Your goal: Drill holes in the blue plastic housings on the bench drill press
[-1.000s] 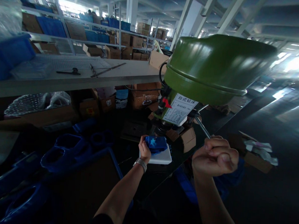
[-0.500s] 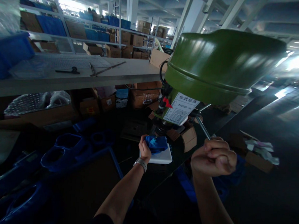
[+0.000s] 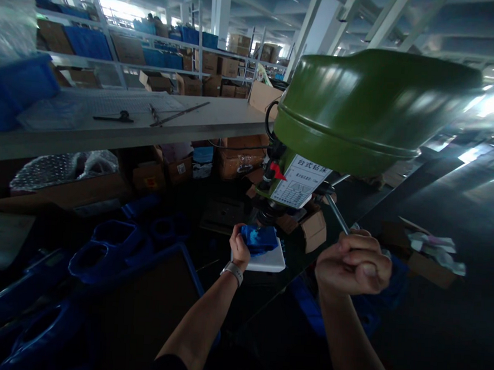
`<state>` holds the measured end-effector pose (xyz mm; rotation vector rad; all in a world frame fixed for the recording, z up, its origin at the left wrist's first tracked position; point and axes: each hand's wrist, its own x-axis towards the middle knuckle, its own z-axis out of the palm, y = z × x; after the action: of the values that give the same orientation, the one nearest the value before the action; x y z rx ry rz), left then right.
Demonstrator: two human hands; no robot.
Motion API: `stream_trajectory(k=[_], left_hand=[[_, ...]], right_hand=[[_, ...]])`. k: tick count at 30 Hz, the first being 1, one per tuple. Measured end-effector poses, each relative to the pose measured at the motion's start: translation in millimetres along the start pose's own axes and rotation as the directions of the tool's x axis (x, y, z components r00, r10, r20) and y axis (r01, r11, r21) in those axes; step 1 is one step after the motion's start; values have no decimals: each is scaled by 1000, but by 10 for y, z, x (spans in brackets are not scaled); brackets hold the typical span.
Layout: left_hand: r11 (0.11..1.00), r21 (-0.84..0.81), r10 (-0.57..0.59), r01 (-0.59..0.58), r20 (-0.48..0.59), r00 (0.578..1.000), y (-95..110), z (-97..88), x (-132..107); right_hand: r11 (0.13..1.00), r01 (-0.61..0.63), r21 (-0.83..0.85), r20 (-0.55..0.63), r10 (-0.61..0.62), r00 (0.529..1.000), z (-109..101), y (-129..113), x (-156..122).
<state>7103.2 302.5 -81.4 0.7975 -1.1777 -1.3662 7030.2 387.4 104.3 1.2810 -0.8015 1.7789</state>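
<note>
A green bench drill press (image 3: 372, 114) stands in front of me, with a white label plate (image 3: 301, 181) on its head. My right hand (image 3: 354, 262) is closed around the end of its metal feed lever (image 3: 337, 212). Under the chuck (image 3: 269, 213), my left hand (image 3: 239, 245) grips the left side of a blue block-like part (image 3: 259, 239). That part rests on a white pad (image 3: 267, 259). A watch is on my left wrist. The drill tip is too dark to make out.
Blue castings with round openings (image 3: 104, 249) lie at the left, beside a blue-rimmed tray (image 3: 189, 268). A grey shelf (image 3: 217, 119) holding thin tools runs behind. Cardboard flaps (image 3: 313, 231) stand right of the drill, and an open carton (image 3: 430, 269) sits farther right.
The view has shifted very slightly. Both hands keep their holds, and the lever and blue part show no clear movement.
</note>
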Motion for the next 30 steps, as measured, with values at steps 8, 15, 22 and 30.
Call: stream_trajectory(k=[8, 15, 22, 30], left_hand=[[1000, 11, 10, -10, 12, 1000, -30, -9, -2], [1000, 19, 8, -8, 13, 1000, -18, -12, -1], [1000, 15, -7, 7, 16, 1000, -13, -4, -5], [1000, 13, -1, 1, 15, 1000, -18, -3, 0]], right_hand=[[999, 44, 4, 25, -44, 999, -5, 28, -10], [998, 58, -14, 25, -58, 998, -12, 28, -32], [996, 91, -21, 42, -90, 995, -48, 64, -64], [995, 85, -56, 40, -83, 996, -84, 60, -109]])
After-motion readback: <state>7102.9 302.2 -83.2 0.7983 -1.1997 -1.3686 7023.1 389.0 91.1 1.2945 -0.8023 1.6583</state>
